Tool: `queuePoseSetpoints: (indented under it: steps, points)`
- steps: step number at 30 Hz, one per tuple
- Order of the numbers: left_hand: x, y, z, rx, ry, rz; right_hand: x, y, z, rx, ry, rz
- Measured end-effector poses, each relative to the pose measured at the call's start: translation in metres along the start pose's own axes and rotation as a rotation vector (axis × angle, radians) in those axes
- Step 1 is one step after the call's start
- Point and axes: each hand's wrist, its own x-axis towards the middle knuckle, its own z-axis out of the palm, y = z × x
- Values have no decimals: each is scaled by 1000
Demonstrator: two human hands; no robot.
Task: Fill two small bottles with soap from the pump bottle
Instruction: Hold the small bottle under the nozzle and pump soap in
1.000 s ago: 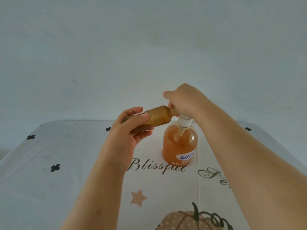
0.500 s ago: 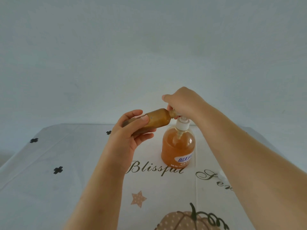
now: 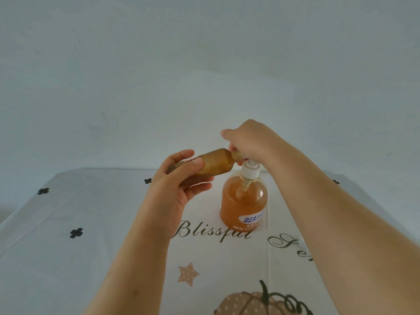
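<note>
Background: plain pale grey-blue wall [image 3: 204, 64], filling the upper half of the view

Work surface: table under a white tablecloth [image 3: 68, 258] printed with black script lettering, black clover marks [image 3: 76, 233], a dotted tan pumpkin [image 3: 245, 303] at the near edge and a tan star [image 3: 188, 273]

Right hand [image 3: 247, 139]: reaches in from the right with a bare forearm. It sits on top of the pump head with the fingers curled down over it, so the head itself is hidden. The fingertips lie at the neck of the small bottle; whether they pinch that neck cannot be told

Left hand [image 3: 175, 185]: comes up from below. The fingers and thumb are wrapped round the rear half of the small bottle in a firm grip

Clear round plastic pump bottle [image 3: 243, 201]: stands upright on the cloth just beyond the word "Blissful", near the table's middle. Orange soap fills most of it

Small amber-brown plastic bottle [image 3: 216, 164]: held off the table, lying nearly level. The neck points right and slightly up, meeting the pump under the right hand. Its contents look brownish-orange

White ribbed pump collar [image 3: 250, 170]: visible below the right hand

Blue and white label [image 3: 252, 218]: low on the pump bottle's front; the text is too small to read
</note>
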Motion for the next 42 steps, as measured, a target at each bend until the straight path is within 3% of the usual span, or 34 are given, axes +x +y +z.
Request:
queuePoseSetpoints:
  steps: [8, 25, 29, 42]
  points:
    - [7, -5, -5, -8, 28, -22, 6, 8, 14, -34, 95, -30]
    - [-2, 6, 2, 3, -3, 51, -6, -4, -19, 68, -8, -80]
    - [-1, 7, 2, 2, 2, 45, -8, -11, -15, -21, -79, -17]
    - [2, 3, -4, 37, 21, 28, -1, -4, 4, -78, -27, 63]
